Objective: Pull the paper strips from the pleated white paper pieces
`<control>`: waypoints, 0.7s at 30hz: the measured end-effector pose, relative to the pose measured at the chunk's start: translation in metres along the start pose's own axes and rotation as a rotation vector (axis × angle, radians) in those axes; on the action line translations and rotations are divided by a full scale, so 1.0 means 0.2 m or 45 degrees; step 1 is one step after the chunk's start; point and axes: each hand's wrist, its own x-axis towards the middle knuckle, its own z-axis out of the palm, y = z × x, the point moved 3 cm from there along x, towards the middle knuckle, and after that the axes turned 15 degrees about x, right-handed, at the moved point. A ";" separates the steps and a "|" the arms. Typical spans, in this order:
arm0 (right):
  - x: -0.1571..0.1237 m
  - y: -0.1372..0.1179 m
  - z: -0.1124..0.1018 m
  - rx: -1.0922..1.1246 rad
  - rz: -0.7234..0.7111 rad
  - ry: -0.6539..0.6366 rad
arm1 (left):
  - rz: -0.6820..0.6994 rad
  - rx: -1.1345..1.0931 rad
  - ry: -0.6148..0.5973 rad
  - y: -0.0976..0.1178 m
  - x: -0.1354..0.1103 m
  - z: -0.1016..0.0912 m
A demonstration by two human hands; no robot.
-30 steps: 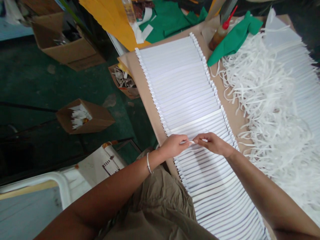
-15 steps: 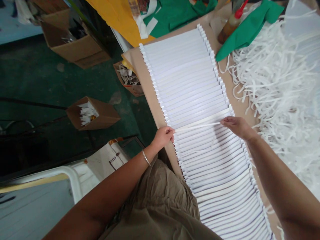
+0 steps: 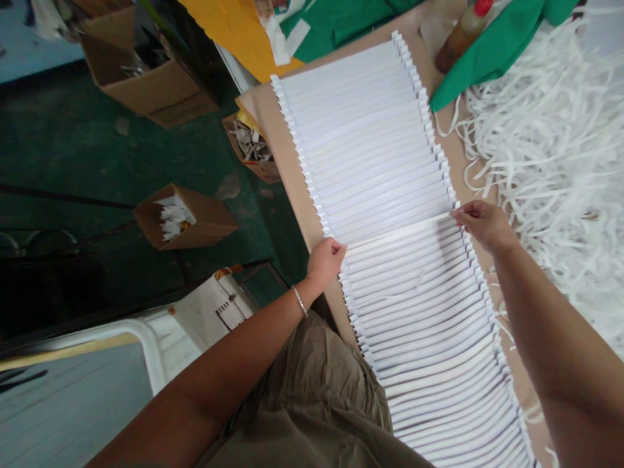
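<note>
1. White strip (image 3: 397, 233) spans the layered stack (image 3: 361, 149); your left hand (image 3: 325, 263) and right hand (image 3: 482, 224) pinch its ends between fingers, apparently holding it straight.
2. Loose strips (image 3: 546, 162) heap right of the layered stack, seemingly within reach.

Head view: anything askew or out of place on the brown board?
Yes, minor: a thin loose strip lies wavily on the white rows, with a small pale scrap near its right end; both break the even lines. The scrap is too blurred to identify. Beside the rows, the strip pile is tangled, straggling over the brown board.
</note>
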 end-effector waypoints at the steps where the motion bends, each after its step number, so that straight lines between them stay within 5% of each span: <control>1: 0.01 0.00 0.00 0.011 -0.007 0.026 | 0.003 -0.002 0.003 0.00 0.00 0.00; 12: 0.05 0.00 0.06 0.124 0.054 0.171 | 0.042 -0.039 0.078 0.04 -0.03 -0.02; 21: 0.11 0.05 0.09 -0.016 -0.140 0.282 | 0.098 -0.213 0.108 0.01 -0.06 0.01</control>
